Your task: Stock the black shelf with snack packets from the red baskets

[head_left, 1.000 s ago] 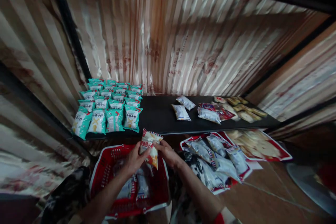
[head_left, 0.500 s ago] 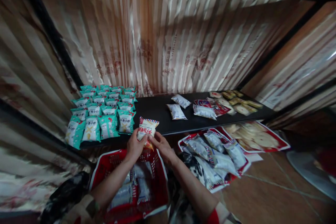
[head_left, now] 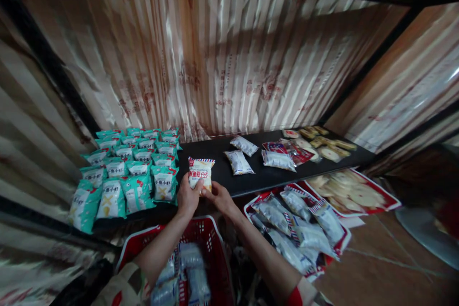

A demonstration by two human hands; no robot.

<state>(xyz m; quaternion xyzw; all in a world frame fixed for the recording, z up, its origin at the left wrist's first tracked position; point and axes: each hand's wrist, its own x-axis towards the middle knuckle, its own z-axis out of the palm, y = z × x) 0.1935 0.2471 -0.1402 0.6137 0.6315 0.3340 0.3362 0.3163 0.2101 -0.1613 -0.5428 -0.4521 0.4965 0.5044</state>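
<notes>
My left hand [head_left: 187, 198] and my right hand [head_left: 218, 197] both grip the lower edge of a white and orange snack packet [head_left: 200, 172] with a red and blue striped top. The packet stands upright at the front of the black shelf [head_left: 215, 153], just right of several rows of teal snack packets [head_left: 132, 172]. Below my forearms a red plastic basket [head_left: 211, 241] holds more pale packets.
Two white packets [head_left: 238, 161] lie in the shelf's middle, with a red-edged packet [head_left: 278, 158] and flat biscuit packs [head_left: 322, 141] farther right. On the floor at right, a pile of striped packets [head_left: 297, 222] lies on red-bordered sheets [head_left: 362, 196]. Striped shiny paper [head_left: 215, 57] lines the walls.
Both hands lifted the white and orange packet out of the red basket and up to the shelf's front edge beside the teal packets. The view tilted upward.
</notes>
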